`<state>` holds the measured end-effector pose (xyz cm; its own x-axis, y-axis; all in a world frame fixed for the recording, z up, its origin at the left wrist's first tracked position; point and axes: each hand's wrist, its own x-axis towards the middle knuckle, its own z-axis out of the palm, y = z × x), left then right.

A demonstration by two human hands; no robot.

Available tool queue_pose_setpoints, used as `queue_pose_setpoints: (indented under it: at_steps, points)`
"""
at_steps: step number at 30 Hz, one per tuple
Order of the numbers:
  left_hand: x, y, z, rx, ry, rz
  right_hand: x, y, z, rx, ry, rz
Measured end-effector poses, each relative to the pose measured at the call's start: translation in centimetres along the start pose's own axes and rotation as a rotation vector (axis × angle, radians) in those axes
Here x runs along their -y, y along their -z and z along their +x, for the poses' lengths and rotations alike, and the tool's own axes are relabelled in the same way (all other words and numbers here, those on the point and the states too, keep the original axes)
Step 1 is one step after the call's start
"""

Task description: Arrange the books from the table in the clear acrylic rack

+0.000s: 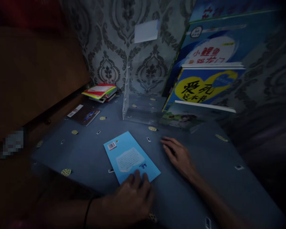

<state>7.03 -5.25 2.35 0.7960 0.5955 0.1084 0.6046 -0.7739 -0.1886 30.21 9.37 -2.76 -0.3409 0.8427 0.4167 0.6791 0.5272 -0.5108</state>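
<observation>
A light blue paperback book (131,156) lies on the patterned table with its printed side and barcode upward. My left hand (135,198), a dark band at its wrist, reaches over the book's near edge. Its fingertips rest apart on the cover; the thumb is hidden. To the right of the book, my right hand (180,157) lies on the tablecloth, its fingers loosely extended and nothing in them. Beyond both hands stands a clear acrylic rack (143,116). On its right side, several books lean upright, including a blue and yellow one (201,86).
A dark book (83,115) lies flat at the table's left edge. Behind it sits a small stack of colourful books (101,92). A wooden panel (35,70) borders the left, and patterned wallpaper (108,65) with a white card (146,31) rises behind the table (85,152).
</observation>
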Motion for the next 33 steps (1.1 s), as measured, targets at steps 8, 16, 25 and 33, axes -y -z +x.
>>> queue_pose_setpoints:
  at_steps: [8,16,25,33]
  points:
    - [5.5,-2.4,0.2,-0.002,0.155,-0.218,4.4,-1.3,-0.7,0.147,0.212,0.111]
    - [13.9,-4.3,0.9,0.067,0.468,-0.212,4.5,-1.6,-1.1,0.178,0.261,0.081]
    - [15.3,-4.7,0.0,0.011,0.541,-0.207,5.9,-2.4,-1.7,0.231,0.313,0.009]
    - [14.8,-5.2,-0.7,-0.113,0.486,-0.190,6.2,-3.4,-1.5,0.277,0.327,-0.116]
